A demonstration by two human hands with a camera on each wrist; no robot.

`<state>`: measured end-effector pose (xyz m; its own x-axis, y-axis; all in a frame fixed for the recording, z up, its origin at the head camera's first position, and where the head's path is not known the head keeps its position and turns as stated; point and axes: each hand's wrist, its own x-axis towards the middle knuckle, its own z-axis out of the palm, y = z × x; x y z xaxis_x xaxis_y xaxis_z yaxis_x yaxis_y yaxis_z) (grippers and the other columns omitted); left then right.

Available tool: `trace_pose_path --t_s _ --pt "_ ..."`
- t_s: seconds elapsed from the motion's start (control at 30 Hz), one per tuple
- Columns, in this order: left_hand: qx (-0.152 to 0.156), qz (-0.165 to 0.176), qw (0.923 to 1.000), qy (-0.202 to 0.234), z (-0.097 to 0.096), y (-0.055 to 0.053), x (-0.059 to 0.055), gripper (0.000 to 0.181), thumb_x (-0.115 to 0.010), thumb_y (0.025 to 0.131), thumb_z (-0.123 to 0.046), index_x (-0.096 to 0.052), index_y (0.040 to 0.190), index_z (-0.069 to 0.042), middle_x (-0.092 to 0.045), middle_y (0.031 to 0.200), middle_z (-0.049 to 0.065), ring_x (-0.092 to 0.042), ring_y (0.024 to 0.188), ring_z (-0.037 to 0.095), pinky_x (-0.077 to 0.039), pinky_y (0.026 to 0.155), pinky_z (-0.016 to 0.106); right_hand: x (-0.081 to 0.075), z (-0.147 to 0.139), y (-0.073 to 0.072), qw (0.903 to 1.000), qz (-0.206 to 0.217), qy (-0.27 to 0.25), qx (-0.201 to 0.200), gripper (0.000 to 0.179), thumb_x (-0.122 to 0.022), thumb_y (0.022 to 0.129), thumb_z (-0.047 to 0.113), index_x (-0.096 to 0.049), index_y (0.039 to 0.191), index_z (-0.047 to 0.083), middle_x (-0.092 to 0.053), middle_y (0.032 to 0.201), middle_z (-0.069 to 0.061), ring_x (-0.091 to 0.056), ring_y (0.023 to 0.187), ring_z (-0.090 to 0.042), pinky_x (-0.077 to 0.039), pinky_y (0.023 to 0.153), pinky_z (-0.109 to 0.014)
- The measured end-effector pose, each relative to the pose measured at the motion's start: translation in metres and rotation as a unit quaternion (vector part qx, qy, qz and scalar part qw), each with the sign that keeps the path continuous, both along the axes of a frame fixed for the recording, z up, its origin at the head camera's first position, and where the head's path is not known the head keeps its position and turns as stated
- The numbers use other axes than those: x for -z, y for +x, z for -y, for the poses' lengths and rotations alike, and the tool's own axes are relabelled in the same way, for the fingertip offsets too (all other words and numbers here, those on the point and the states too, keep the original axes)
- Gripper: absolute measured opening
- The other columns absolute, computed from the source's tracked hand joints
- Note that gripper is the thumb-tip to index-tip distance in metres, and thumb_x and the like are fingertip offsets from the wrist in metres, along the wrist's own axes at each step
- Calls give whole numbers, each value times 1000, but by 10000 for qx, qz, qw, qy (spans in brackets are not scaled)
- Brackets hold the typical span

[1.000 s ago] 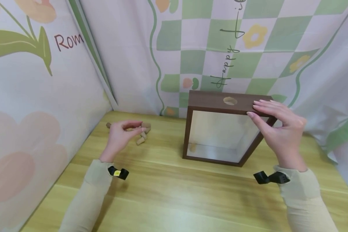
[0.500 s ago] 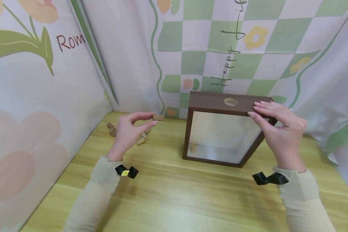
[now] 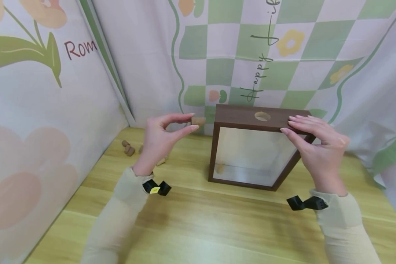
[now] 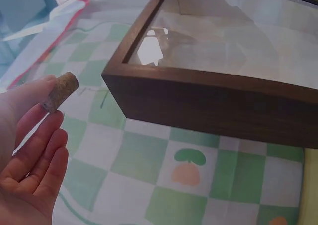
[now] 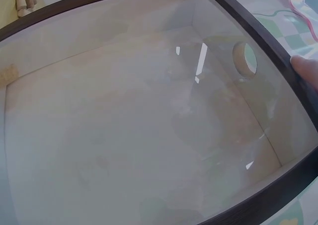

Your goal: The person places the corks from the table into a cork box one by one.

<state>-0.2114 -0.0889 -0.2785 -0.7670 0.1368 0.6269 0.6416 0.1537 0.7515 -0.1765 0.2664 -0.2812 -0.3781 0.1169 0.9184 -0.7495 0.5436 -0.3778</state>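
Observation:
Between thumb and fingers my left hand [image 3: 161,137] pinches a cork [image 4: 62,92], held in the air just left of the box's upper left corner. The dark brown wooden box [image 3: 239,116] stands upright on the table, with a clear front panel [image 3: 247,154] and a round hole [image 3: 262,116] in its top. Inside at the lower left lies another cork [image 3: 220,168], also visible through the panel in the right wrist view. My right hand [image 3: 323,146] rests on the box's top right corner, fingers on top and thumb at the front edge.
Several loose corks [image 3: 128,148] lie on the wooden table [image 3: 198,227] at the back left, some partly hidden behind my left hand. A printed curtain [image 3: 191,73] hangs close behind the box, and another cloth wall [image 3: 36,146] borders the left side.
My left hand has lifted a cork from the loose corks and carried it up and right toward the box. The right hand and the box have stayed in place.

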Motion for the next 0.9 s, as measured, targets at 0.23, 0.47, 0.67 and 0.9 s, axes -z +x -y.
trace_pose_path --t_s 0.23,0.47,0.67,0.9 --pt "357 -541 9979 -81 -23 -7 -19 27 -86 86 -21 -80 111 -12 -76 102 -11 -67 93 12 -53 85 32 1 -2 -3 10000 19 22 75 23 -92 74 7 -80 90 -4 -75 94 -19 -71 100 -13 -50 101 -38" --pt "646 -751 9944 -357 -51 -15 -39 27 -87 85 -21 -80 110 -14 -75 107 -10 -67 98 7 -52 90 30 3 -5 -5 9999 77 9 77 22 -92 75 6 -80 90 -4 -75 95 -19 -71 100 -11 -50 101 -37" --pt "892 -399 9931 -647 -72 -23 -51 29 -86 85 -23 -80 112 -15 -74 105 -11 -65 95 6 -52 88 29 4 -6 -6 9999 107 3 87 22 -92 75 6 -80 91 -4 -75 95 -19 -71 100 -11 -50 101 -37" --pt "950 -728 9858 -1178 -93 -36 -59 30 -85 87 -23 -79 113 -11 -75 107 -8 -65 96 1 -52 89 22 5 -6 -7 9999 85 -48 104 22 -92 75 7 -80 91 -4 -75 95 -19 -71 100 -11 -50 101 -37"
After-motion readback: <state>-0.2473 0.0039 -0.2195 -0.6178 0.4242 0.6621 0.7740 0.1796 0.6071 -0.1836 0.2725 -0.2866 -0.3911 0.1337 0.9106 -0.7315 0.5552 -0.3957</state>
